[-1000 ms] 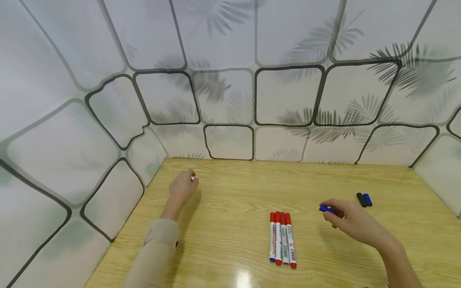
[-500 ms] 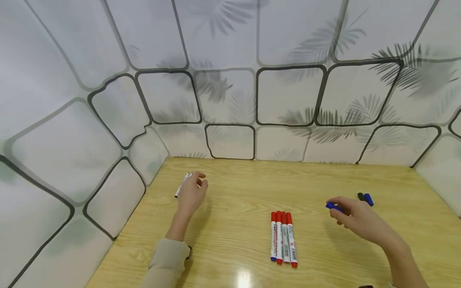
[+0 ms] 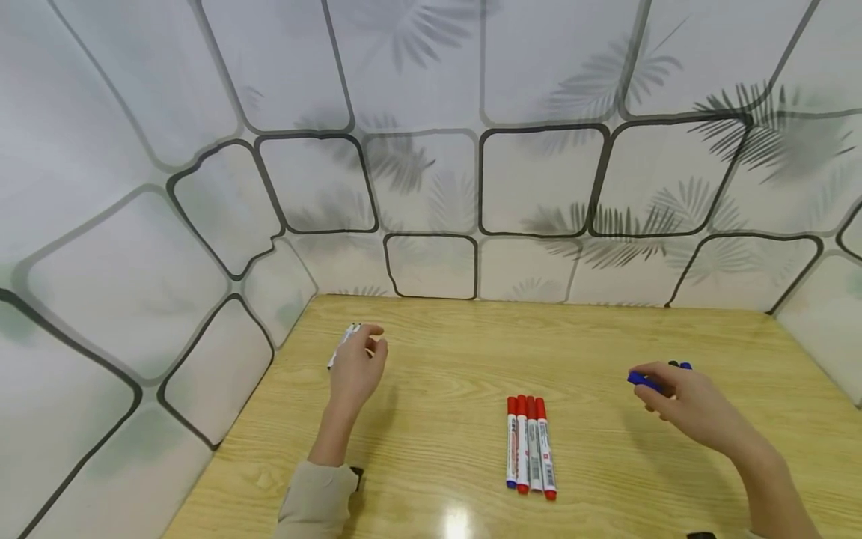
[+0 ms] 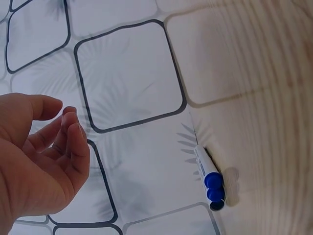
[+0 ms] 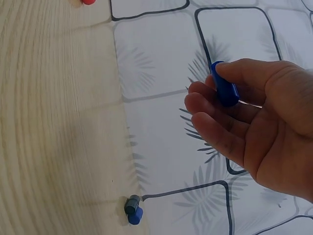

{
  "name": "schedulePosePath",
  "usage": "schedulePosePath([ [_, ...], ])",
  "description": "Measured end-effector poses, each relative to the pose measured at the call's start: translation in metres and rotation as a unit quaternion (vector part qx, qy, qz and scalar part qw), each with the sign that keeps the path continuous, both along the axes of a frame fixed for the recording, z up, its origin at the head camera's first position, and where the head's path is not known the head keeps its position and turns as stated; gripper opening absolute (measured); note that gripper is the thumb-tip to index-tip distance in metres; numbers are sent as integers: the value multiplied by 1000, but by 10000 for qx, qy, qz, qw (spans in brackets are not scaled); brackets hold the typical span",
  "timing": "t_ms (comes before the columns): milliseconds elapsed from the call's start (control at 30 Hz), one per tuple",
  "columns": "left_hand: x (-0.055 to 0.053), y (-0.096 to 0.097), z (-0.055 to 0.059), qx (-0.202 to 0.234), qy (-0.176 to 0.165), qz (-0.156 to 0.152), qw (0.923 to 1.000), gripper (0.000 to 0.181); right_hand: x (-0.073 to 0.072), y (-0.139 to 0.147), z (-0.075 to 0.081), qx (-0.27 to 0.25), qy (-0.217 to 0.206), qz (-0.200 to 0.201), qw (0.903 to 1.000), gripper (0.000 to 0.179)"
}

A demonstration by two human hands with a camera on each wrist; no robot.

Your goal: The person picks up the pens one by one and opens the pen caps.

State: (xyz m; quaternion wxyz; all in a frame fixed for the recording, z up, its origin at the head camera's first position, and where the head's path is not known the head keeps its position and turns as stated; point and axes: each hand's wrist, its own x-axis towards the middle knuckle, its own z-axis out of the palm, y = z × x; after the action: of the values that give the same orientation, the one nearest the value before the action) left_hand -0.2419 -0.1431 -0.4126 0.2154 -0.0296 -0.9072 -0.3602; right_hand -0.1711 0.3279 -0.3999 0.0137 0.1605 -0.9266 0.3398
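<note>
Near white markers (image 4: 205,164) on the desk (image 3: 431,359), the left hand (image 3: 357,367) hangs loosely curved, holding nothing, as the right hand (image 3: 703,408) pinches a blue cap (image 3: 645,380) aloft near two loose caps (image 5: 131,204), where a light, steady grip should serve best.

In the head view, your left hand (image 3: 359,367) partly hides the white markers (image 3: 345,337) behind it; your right hand (image 3: 700,408) partly masks two marker caps (image 3: 685,366) beyond.

The desk (image 3: 444,352) before me is yellowish, grained wood. Four red-capped markers (image 3: 530,445) lie on it side by side; off to my left lie white-barrelled markers (image 4: 207,169), and to my right, a black cap (image 5: 131,204) beside a blue cap (image 5: 136,216).
</note>
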Motion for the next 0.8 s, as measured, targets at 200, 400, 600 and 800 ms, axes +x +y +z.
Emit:
schedulePosePath([
  [200, 1, 0, 4, 15, -55, 39, 10000, 25, -4, 12, 1, 106, 649, -93, 9978, 27],
  [400, 3, 2, 6, 108, -81, -9, 9999, 25, -11, 23, 3, 330, 964, -229, 9945, 23],
  [600, 4, 4, 7, 142, -25, -146, 9998, 25, -17, 33, 0, 360, 1323, -426, 9896, 26],
  [800, 7, 6, 10, 64, 19, -177, 9998, 23, -21, 40, -3, 266, 1193, -689, 9901, 30],
])
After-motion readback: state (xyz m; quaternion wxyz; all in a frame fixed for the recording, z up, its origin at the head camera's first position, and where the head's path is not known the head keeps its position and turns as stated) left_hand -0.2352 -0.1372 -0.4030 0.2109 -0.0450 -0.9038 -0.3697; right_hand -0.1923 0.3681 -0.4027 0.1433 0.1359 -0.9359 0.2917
